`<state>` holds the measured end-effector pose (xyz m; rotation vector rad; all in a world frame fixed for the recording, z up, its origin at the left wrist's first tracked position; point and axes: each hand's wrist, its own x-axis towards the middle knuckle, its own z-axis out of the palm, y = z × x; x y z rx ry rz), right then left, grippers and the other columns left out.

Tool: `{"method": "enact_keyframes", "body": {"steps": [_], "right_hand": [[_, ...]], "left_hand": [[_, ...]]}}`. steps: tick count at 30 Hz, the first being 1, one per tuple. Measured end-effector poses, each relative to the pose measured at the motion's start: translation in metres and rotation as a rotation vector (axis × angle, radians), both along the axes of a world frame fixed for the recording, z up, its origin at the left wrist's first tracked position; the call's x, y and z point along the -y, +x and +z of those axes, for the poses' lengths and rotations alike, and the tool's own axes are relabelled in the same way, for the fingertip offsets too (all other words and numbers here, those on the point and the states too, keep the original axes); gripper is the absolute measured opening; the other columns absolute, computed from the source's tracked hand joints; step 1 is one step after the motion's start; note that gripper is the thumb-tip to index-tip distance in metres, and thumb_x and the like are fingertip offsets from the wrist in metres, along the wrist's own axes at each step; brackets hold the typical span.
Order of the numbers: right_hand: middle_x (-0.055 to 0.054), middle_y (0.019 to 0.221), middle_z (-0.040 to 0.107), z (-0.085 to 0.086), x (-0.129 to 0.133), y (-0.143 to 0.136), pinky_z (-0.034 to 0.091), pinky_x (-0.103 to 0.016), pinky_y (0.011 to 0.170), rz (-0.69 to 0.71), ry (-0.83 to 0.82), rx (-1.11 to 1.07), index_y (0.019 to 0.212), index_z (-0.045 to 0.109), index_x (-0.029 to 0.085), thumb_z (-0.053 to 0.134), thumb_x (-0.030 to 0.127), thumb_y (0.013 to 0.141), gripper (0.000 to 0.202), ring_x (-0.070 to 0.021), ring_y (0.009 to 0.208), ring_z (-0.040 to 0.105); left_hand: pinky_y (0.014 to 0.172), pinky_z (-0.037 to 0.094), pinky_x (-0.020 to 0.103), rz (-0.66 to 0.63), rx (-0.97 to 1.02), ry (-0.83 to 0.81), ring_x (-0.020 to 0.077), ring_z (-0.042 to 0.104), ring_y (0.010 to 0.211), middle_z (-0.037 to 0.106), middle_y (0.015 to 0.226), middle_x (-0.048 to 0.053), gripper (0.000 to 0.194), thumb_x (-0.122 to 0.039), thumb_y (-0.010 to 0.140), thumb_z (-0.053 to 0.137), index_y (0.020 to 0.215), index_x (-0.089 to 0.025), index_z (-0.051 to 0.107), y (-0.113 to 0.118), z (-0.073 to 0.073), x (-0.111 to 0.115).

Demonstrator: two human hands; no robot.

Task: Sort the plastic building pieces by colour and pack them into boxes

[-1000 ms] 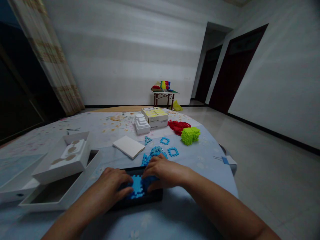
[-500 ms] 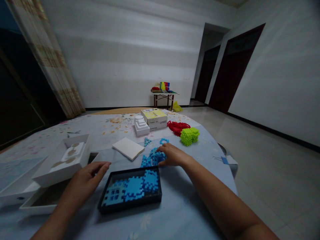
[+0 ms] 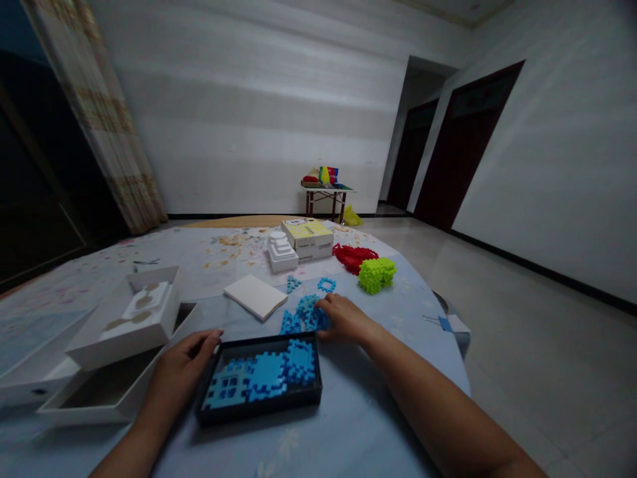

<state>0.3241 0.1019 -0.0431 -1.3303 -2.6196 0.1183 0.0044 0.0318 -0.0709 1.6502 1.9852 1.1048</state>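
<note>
A shallow black tray lies on the table in front of me, holding light-blue interlocking plastic pieces with notched edges. At the tray's far left corner, my left hand has its bent fingers and thumb closed about the rim. Just beyond the tray is a loose heap of blue notched pieces. My right hand reaches in from the right, its fingers curled round pieces at the heap's right side; the hand partly hides them. A blue ring-shaped piece and a blue triangular piece lie behind the heap.
White open boxes are stacked at left. Behind the tray lie a white flat pad, a white stepped block and a yellow-and-white box. Red pieces and a lime-green stack are at right, near the table's curved edge.
My left hand has moved right and settled at the tray's corner. My right hand has shifted slightly right and down, with its fingers closer over the blue heap.
</note>
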Motion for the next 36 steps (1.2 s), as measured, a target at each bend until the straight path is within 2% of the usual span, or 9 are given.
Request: {"method": "enact_keyframes", "body": {"steps": [5,9,16,20,25,28,30,33,36], "right_hand": [[-0.011,0.108,0.053,0.012,-0.015,0.037,0.038,-0.033,0.089,-0.168,0.024,-0.196,0.12,0.052,0.016,0.065,0.034,0.069,0.056,-0.0225,0.101,0.05],[-0.013,0.112,0.051,0.006,-0.029,0.062,0.037,-0.035,0.092,-0.266,-0.039,-0.184,0.123,0.051,0.014,0.066,0.032,0.067,0.061,-0.0243,0.105,0.048],[-0.013,0.118,0.051,-0.019,-0.042,0.058,0.035,-0.037,0.096,-0.156,-0.2,-0.069,0.123,0.054,0.017,0.068,0.025,0.063,0.062,-0.0257,0.11,0.046],[-0.012,0.122,0.054,-0.026,-0.047,0.061,0.035,-0.036,0.098,-0.111,-0.196,-0.122,0.124,0.054,0.018,0.066,0.027,0.064,0.062,-0.0255,0.112,0.048],[-0.01,0.111,0.061,-0.028,-0.047,0.065,0.041,-0.035,0.092,-0.136,-0.152,-0.181,0.117,0.059,0.016,0.067,0.028,0.062,0.057,-0.0248,0.101,0.056],[-0.011,0.106,0.063,-0.016,-0.039,0.059,0.042,-0.038,0.09,-0.172,-0.076,-0.226,0.114,0.061,0.015,0.066,0.029,0.063,0.053,-0.0258,0.098,0.057],[-0.011,0.108,0.062,0.0,-0.026,0.047,0.041,-0.039,0.092,-0.126,-0.026,-0.304,0.117,0.058,0.016,0.064,0.031,0.067,0.053,-0.0251,0.1,0.056],[-0.01,0.112,0.059,0.03,0.005,0.015,0.04,-0.037,0.093,0.034,-0.018,-0.399,0.123,0.053,0.017,0.062,0.035,0.072,0.054,-0.0225,0.103,0.054],[-0.008,0.112,0.058,0.051,0.039,-0.03,0.04,-0.035,0.093,0.221,-0.079,-0.337,0.124,0.052,0.021,0.064,0.034,0.071,0.055,-0.0218,0.105,0.052]], "left_hand": [[0.073,0.05,0.027,0.03,0.02,0.021,0.0233,0.066,0.085,0.073,0.091,0.004,0.046,-0.06,0.071,0.049,0.086,-0.022,0.071,-0.005,-0.004,-0.002],[0.074,0.051,0.027,0.029,0.013,0.021,0.0237,0.067,0.083,0.074,0.09,0.004,0.044,-0.058,0.07,0.05,0.084,-0.022,0.072,-0.006,-0.006,-0.007],[0.074,0.05,0.026,0.035,0.035,-0.029,0.024,0.066,0.087,0.074,0.091,0.003,0.045,-0.058,0.07,0.051,0.087,-0.022,0.072,-0.004,-0.007,-0.007],[0.071,0.05,0.026,0.029,0.066,-0.035,0.0236,0.067,0.082,0.074,0.086,0.003,0.045,-0.058,0.07,0.051,0.084,-0.022,0.073,-0.002,-0.005,-0.004],[0.07,0.049,0.026,0.011,0.105,-0.008,0.0233,0.066,0.08,0.074,0.082,0.003,0.043,-0.057,0.07,0.052,0.081,-0.021,0.072,0.002,-0.003,-0.003],[0.071,0.048,0.026,-0.011,0.116,0.013,0.0227,0.066,0.079,0.074,0.081,0.002,0.042,-0.055,0.071,0.052,0.08,-0.02,0.072,0.003,-0.005,-0.003],[0.073,0.048,0.026,-0.02,0.124,0.017,0.0225,0.066,0.081,0.074,0.081,0.002,0.041,-0.055,0.072,0.051,0.08,-0.02,0.071,0.005,-0.005,-0.003],[0.073,0.047,0.026,-0.051,0.144,0.011,0.0226,0.065,0.082,0.074,0.081,0.002,0.041,-0.055,0.075,0.049,0.08,-0.02,0.07,0.008,-0.005,-0.001],[0.073,0.046,0.027,-0.082,0.164,0.004,0.0228,0.065,0.082,0.073,0.081,0.002,0.042,-0.055,0.077,0.047,0.08,-0.019,0.069,0.01,-0.004,0.001]]}}
